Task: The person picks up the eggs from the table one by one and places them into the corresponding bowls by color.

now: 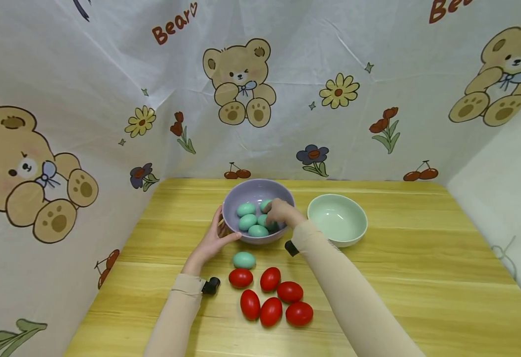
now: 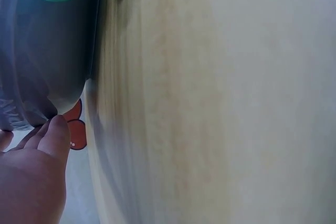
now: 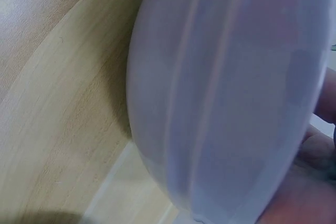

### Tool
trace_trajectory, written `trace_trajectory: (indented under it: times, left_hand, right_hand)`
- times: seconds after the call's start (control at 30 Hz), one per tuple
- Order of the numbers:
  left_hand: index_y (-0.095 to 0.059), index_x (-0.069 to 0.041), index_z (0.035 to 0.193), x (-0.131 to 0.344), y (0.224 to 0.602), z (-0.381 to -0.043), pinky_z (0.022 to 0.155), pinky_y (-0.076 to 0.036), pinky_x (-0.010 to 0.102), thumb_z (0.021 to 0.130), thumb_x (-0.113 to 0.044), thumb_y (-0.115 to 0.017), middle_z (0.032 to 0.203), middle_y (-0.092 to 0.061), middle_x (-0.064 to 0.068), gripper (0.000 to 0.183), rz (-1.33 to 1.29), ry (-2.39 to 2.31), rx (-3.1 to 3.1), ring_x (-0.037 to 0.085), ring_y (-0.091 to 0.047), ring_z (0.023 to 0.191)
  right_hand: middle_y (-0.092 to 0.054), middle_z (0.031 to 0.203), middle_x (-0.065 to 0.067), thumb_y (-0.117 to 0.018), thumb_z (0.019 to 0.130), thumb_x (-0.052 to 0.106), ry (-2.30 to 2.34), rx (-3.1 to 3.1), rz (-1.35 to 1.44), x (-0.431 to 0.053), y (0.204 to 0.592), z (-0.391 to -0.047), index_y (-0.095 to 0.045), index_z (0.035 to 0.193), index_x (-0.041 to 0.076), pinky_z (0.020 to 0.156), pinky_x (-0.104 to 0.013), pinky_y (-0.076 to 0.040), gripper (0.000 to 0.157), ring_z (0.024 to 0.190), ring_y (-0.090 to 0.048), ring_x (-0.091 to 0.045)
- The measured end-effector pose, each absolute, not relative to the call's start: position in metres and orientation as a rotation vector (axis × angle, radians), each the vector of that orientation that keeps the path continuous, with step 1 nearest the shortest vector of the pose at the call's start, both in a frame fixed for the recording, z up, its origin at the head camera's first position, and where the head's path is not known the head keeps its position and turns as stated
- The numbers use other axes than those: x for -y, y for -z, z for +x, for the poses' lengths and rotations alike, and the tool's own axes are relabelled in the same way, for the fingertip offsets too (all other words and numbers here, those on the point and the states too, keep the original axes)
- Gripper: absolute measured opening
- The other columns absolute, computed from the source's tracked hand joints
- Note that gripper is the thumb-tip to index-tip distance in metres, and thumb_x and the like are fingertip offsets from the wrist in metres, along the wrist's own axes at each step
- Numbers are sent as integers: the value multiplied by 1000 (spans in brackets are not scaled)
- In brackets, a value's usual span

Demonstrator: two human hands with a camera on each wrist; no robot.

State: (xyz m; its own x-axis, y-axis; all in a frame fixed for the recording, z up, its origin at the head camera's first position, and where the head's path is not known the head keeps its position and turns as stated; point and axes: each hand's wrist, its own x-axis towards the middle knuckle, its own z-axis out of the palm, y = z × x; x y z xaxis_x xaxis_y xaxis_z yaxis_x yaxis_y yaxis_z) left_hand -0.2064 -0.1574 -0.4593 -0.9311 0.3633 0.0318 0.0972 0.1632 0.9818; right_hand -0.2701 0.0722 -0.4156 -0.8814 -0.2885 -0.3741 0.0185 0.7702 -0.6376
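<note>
A purple bowl (image 1: 260,186) stands at the back of the table with several green eggs (image 1: 246,209) inside. My left hand (image 1: 209,246) holds it at the left side, thumb along the front rim and fingers against the outer wall; these fingers (image 2: 55,137) press the bowl (image 2: 47,51) in the left wrist view. My right hand (image 1: 283,212) reaches over the right rim, its curled fingers on a green egg (image 1: 262,221) that they partly cover. In the right wrist view the bowl (image 3: 226,93) hides most of that hand.
A pale green bowl (image 1: 337,218) stands right of the purple one with nothing in it. One green egg (image 1: 244,260) lies in front of the purple bowl. Nearer me, several red eggs (image 1: 271,312) lie between my forearms. A bear-print cloth (image 1: 287,134) hangs behind the table.
</note>
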Motion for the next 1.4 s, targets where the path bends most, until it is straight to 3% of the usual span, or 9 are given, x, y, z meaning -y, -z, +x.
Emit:
trace_trajectory:
  times: [0.27, 0.93, 1.4]
  left_hand:
    - [6, -9, 148, 159, 459, -206, 108, -19, 45, 85, -10, -68, 151, -6, 21, 97, 421, -1838, -2240, 37, -15, 135]
    - [4, -10, 149, 159, 465, -206, 109, -18, 45, 85, -9, -68, 150, -7, 23, 96, 421, -1866, -2228, 39, -14, 135]
    - [4, -11, 149, 158, 461, -206, 109, -18, 44, 85, -14, -69, 151, -6, 21, 97, 418, -1850, -2235, 37, -14, 135]
  right_hand:
    - [-55, 125, -14, -67, 80, 5, 1024, -2480, -202, -74, 412, -267, -58, 123, -2, 99, -37, -38, 45, 116, -46, -28]
    - [-53, 121, -22, -65, 83, 4, 1401, -2338, -196, -85, 415, -253, -53, 123, -8, 93, -36, -43, 43, 110, -50, -29]
    - [-53, 122, -22, -66, 84, 9, 1434, -2321, -229, -89, 403, -240, -51, 126, -6, 96, -39, -41, 47, 110, -50, -29]
